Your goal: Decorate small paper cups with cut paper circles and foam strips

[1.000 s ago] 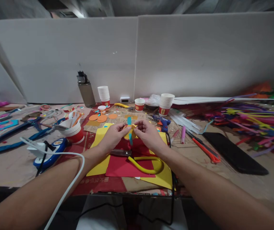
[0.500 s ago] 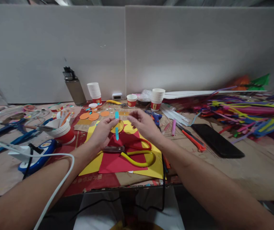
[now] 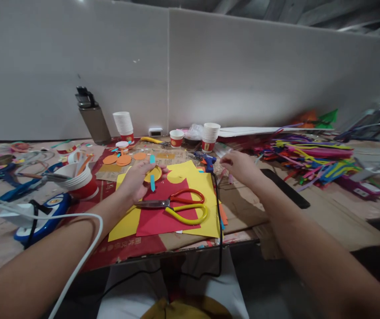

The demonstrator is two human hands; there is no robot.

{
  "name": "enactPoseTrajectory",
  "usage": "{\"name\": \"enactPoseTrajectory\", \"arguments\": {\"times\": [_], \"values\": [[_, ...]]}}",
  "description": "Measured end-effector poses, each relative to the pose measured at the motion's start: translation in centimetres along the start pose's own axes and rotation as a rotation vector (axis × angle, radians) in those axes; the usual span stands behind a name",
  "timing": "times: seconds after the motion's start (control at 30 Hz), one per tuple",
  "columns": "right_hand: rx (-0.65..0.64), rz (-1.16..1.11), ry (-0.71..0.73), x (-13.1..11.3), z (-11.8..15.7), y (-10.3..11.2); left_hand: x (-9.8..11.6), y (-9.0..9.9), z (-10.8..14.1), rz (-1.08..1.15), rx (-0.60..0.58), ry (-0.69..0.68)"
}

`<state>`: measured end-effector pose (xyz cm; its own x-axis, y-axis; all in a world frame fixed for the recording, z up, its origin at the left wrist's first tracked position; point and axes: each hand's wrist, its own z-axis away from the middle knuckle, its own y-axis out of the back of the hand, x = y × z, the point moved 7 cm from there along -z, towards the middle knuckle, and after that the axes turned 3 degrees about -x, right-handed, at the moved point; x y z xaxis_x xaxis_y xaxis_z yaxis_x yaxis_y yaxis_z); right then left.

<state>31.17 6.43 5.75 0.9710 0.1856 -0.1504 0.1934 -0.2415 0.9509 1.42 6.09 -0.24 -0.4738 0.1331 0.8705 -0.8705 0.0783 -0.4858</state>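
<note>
My left hand (image 3: pixel 138 180) holds a round yellow piece (image 3: pixel 156 174) with a blue strip (image 3: pixel 152 179) lying upright across it. Over the right part of the work area hangs my right hand (image 3: pixel 239 166), its fingers bent; whether anything is between them is too small to tell. It is just right of a blue glue gun (image 3: pixel 209 163). Scissors (image 3: pixel 183 206) with one red and one yellow handle lie on red paper (image 3: pixel 163 223), which rests on yellow paper (image 3: pixel 211 190).
Orange discs (image 3: pixel 123 159) lie behind my left hand. Stacked paper cups (image 3: pixel 210 133), a dark bottle (image 3: pixel 95 122) and a single cup (image 3: pixel 176 138) stand at the back. Colourful pipe cleaners (image 3: pixel 316 159) and a black phone (image 3: pixel 286 188) are to the right.
My right hand has moved right, away from my left hand, to beyond the glue gun. My left hand keeps the yellow piece and blue strip. The camera view has turned slightly right.
</note>
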Motion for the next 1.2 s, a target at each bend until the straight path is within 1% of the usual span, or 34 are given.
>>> {"name": "enactPoseTrajectory", "arguments": {"times": [0.1,0.17,0.2,0.27,0.4,0.47,0.53,0.6,0.63,0.67,0.7,0.73,0.77,0.8,0.83,0.87,0.9,0.93,1.0,1.03,1.1,1.13,1.2], "values": [[-0.236,0.223,0.117,-0.7,0.4,-2.0,0.0,-0.2,-0.1,0.017,-0.035,-0.007],[-0.323,0.352,0.175,-1.3,0.9,-2.9,0.0,-0.2,-0.1,0.016,-0.04,0.0],[-0.334,0.41,0.204,-1.7,1.1,-3.1,0.0,-0.2,-0.1,0.019,-0.041,0.003],[-0.315,0.506,0.266,-2.4,1.5,-3.3,0.0,-0.2,0.0,0.03,-0.05,0.012],[-0.232,0.606,0.456,-3.6,2.2,-3.0,0.0,-0.2,0.0,0.04,-0.07,0.031],[-0.191,0.629,0.538,-3.6,2.4,-2.4,-0.2,-0.2,-0.1,0.04,-0.076,0.033],[-0.158,0.639,0.586,-3.4,2.5,-1.4,-0.3,-0.1,-0.2,0.039,-0.084,0.026],[-0.135,0.661,0.567,-3.0,2.2,0.0,-0.5,0.1,-0.4,0.035,-0.089,0.013],[-0.112,0.678,0.515,-2.8,1.8,0.9,-0.6,0.1,-0.4,0.029,-0.085,0.005],[-0.064,0.687,0.431,-2.6,1.3,2.2,-0.7,0.2,-0.4,0.018,-0.076,-0.002],[0.018,0.679,0.314,-2.6,0.8,3.7,-0.8,0.3,-0.4,0.005,-0.066,-0.008],[0.113,0.634,0.203,-2.8,0.4,5.2,-0.8,0.3,-0.4,-0.007,-0.06,-0.013],[0.211,0.533,0.145,-3.5,0.2,6.5,-0.8,0.2,-0.3,-0.017,-0.058,-0.017],[0.334,0.384,0.099,-4.5,0.2,7.7,-0.8,0.1,-0.2,-0.021,-0.059,-0.02],[0.432,0.203,0.087,-5.7,0.3,8.4,-0.7,0.0,-0.1,-0.016,-0.06,-0.023],[0.496,0.003,0.107,-7.1,0.3,8.6,-0.5,-0.2,0.0,-0.001,-0.059,-0.024],[0.518,-0.206,0.153,-8.7,0.3,8.3,-0.3,-0.3,0.1,0.023,-0.056,-0.023],[0.502,-0.408,0.215,-10.4,0.3,7.6,-0.2,-0.4,0.2,0.049,-0.048,-0.017],[0.372,-0.733,0.328,-13.9,0.1,5.2,0.0,-0.7,0.2,0.102,-0.044,0.009],[0.316,-0.841,0.358,-15.3,0.0,4.1,-0.1,-0.8,0.2,0.12,-0.043,0.028],[0.296,-0.95,0.376,-16.8,0.3,2.3,-0.5,-0.9,0.2,0.14,-0.037,0.055],[0.308,-0.965,0.374,-17.1,0.4,1.6,-0.7,-0.9,0.1,0.14,-0.028,0.057],[0.347,-0.937,0.359,-16.8,0.8,0.6,-1.1,-1.0,0.2,0.126,-0.018,0.029]]}}
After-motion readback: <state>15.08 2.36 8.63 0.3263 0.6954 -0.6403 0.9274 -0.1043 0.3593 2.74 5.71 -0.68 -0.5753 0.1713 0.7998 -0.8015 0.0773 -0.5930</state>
